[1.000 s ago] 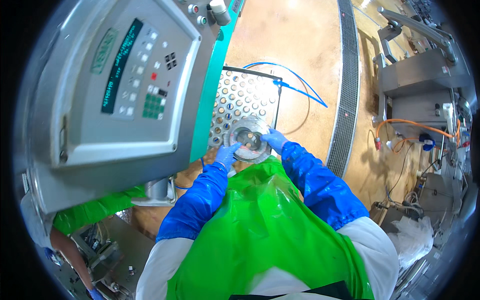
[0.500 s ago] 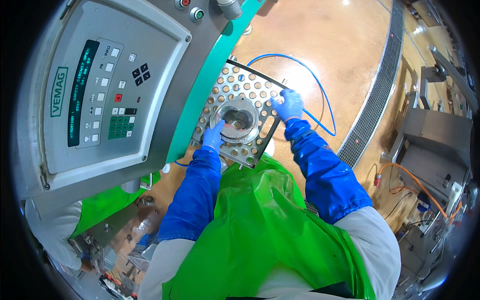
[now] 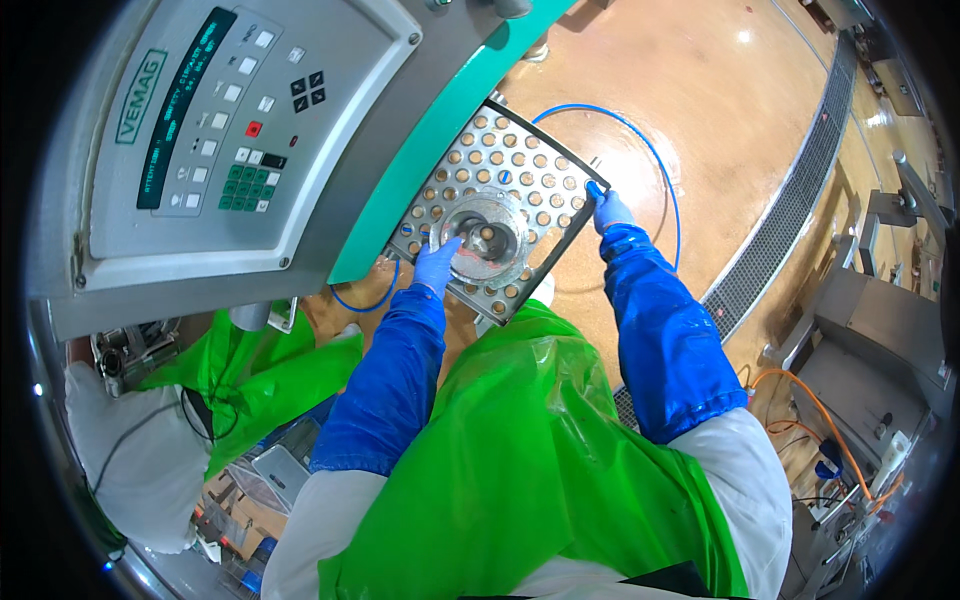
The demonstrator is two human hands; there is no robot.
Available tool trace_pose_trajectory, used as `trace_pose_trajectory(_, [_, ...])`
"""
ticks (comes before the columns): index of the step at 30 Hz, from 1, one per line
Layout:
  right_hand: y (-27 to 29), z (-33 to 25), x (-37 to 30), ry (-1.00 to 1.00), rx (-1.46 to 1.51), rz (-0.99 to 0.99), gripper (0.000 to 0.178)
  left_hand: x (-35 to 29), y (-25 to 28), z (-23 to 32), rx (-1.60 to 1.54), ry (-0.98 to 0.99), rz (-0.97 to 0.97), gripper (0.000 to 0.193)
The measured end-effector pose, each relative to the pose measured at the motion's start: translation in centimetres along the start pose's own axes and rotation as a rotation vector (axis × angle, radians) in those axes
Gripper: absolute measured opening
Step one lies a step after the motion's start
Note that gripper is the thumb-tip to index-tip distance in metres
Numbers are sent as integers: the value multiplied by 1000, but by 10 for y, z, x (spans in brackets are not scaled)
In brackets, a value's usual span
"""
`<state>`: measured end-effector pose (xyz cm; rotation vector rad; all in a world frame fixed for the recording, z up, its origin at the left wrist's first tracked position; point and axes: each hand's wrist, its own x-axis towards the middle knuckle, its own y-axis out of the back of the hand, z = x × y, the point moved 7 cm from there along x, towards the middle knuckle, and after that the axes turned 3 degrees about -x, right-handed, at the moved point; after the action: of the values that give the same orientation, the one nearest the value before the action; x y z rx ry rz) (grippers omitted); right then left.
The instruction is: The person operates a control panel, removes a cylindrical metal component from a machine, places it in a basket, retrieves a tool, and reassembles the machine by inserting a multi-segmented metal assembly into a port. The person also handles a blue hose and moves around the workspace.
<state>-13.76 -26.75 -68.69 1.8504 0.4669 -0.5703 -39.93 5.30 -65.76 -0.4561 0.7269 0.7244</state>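
A perforated metal step plate (image 3: 530,170) juts out from a grey and green machine. On it sits a round clear plastic part (image 3: 487,238) with a hollow centre. My left hand (image 3: 437,265), in a blue glove, grips the near-left rim of that clear part. At the plate's right corner my right hand (image 3: 607,209), also gloved in blue, closes on the plate's edge. Both forearms wear blue sleeves over a green apron (image 3: 520,450).
The machine's control panel (image 3: 215,120) with buttons and a display fills the upper left. A blue hose (image 3: 655,165) loops on the tan floor. A floor drain grate (image 3: 790,210) runs at right. Another person in green and white (image 3: 200,420) crouches at lower left. Metal equipment and cables stand at right.
My right hand left the clear part and moved out to the plate's right corner. The left hand stayed on the part. The view tilted so the panel and plate look larger.
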Motion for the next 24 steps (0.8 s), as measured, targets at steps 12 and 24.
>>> trace_pose_trajectory(12, [96, 8, -171, 609, 34, 75, 31, -129, -62, 75, 914, -746, 56, 72])
trace_pose_trajectory(24, [83, 2, -353, 287, 273, 153, 58, -254, -126, 13, 825, -351, -549, 32])
